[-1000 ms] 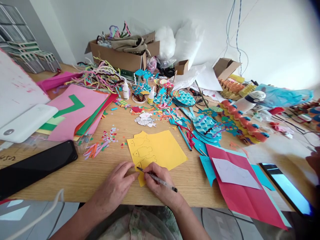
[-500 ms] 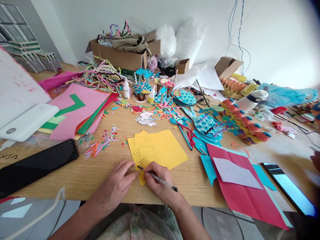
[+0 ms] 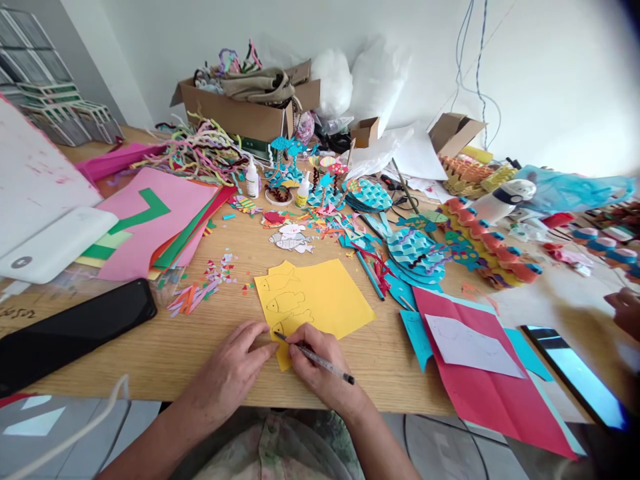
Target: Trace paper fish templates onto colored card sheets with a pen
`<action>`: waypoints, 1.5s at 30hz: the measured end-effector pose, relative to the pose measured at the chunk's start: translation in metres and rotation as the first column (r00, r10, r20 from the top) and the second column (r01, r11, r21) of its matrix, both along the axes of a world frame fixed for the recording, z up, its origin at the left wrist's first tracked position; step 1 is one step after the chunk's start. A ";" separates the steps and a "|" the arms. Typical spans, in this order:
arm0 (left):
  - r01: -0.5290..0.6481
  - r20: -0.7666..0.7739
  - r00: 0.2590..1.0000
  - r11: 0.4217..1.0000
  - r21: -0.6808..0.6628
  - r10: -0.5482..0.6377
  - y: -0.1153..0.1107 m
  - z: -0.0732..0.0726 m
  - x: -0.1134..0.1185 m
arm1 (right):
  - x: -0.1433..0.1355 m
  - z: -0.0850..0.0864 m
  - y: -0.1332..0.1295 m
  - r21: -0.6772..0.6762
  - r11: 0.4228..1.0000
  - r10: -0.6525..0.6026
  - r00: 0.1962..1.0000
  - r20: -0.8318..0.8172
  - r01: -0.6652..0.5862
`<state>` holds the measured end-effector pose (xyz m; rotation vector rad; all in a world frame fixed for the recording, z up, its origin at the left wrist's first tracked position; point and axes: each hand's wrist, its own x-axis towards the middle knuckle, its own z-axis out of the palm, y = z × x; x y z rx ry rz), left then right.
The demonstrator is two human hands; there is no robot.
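The right hand (image 3: 317, 363) grips the pen (image 3: 320, 360) near its tip, which meets the yellow paper (image 3: 333, 300) by the lowest fish outline (image 3: 295, 323). The paper lies on the table (image 3: 210, 350) just beyond both hands; the left hand (image 3: 240, 363), grasping nothing, rests fingertips at its near-left edge.

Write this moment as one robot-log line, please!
left hand: on yellow paper's edge | right hand: holding pen | pen tip: at fish drawing

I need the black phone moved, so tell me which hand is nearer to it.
Left. The left hand is right of the black phone, touching the yellow paper; the right hand, holding the pen, is farther right.
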<state>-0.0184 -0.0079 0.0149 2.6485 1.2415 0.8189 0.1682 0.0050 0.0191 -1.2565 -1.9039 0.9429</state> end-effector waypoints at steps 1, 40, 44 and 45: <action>-0.001 0.001 1.000 1.000 0.001 0.001 0.000 0.000 0.000 | 0.000 0.000 0.000 0.004 1.000 -0.005 1.000 -0.004 0.005; -0.013 -0.008 1.000 0.999 -0.034 0.013 0.000 0.001 0.000 | 0.001 0.000 0.000 0.001 1.000 0.001 1.000 0.016 -0.001; -0.014 -0.003 1.000 1.000 -0.025 0.014 0.000 0.001 0.000 | 0.001 0.000 0.000 -0.008 1.000 0.015 1.000 0.026 -0.015; -0.014 -0.004 1.000 1.000 -0.025 0.014 0.000 0.001 0.000 | 0.001 0.000 -0.001 -0.009 1.000 0.016 1.000 0.026 -0.016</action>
